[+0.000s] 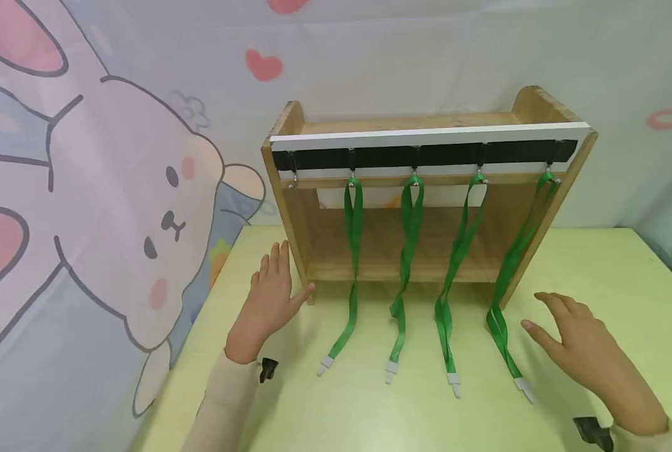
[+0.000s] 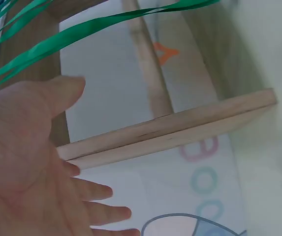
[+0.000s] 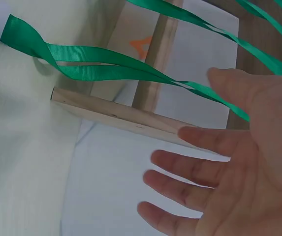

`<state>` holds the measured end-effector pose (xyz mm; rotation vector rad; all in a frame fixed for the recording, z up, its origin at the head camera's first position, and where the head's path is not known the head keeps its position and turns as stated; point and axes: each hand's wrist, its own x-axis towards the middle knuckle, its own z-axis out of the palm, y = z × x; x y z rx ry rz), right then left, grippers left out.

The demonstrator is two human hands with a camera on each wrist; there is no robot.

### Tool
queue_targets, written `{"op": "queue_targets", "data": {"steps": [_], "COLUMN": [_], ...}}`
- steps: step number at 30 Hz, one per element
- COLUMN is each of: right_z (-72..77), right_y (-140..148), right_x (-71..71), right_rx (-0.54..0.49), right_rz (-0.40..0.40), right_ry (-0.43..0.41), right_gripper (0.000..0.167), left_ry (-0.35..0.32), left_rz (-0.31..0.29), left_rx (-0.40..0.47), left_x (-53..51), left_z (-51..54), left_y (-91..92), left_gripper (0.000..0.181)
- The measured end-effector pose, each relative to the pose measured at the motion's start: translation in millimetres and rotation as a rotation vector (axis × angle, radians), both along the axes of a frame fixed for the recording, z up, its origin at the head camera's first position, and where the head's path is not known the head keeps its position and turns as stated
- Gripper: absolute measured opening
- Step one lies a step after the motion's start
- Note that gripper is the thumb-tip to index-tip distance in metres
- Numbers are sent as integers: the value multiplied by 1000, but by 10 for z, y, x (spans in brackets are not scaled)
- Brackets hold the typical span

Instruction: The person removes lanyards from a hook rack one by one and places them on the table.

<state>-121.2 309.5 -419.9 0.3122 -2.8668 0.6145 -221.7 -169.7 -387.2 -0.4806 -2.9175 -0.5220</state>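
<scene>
I have the left grip spread wide, thumb out, empty, just beside the left side of a wooden rack; contact I cannot tell. The right grip is also wide and empty, near the rightmost of four green lanyards and apart from it. Between both grips, the lanyards hang from the rack's hooks, pale clips lowest, rack standing on the counter.

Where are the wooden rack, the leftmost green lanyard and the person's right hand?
Wooden rack (image 1: pixel 302 221), head view: left side panel.
Leftmost green lanyard (image 1: pixel 355 248), head view: the strap.
Right hand (image 1: pixel 586 342), head view: back of the hand.
</scene>
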Motion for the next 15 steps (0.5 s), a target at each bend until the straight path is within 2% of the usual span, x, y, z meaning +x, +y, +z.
{"op": "queue_targets", "data": {"steps": [4,6,10,15], "right_z": [-2,-16,-72,-168], "right_y": [13,13,18,14], "right_x": [21,28,50,55], "right_rx": [15,21,9,-15], "right_rz": [4,14,24,27], "right_ry": [-93,-108,-147,-267], "right_gripper": [54,52,46,41], "left_ry": [91,110,117,90], "left_rz": [4,5,-11,-26], "left_rx": [67,121,210,266], "left_x": [-109,-154,-227,-292], "left_z": [125,182,271,322], "left_y": [-7,-2,39,104], "left_gripper": [91,91,93,92]}}
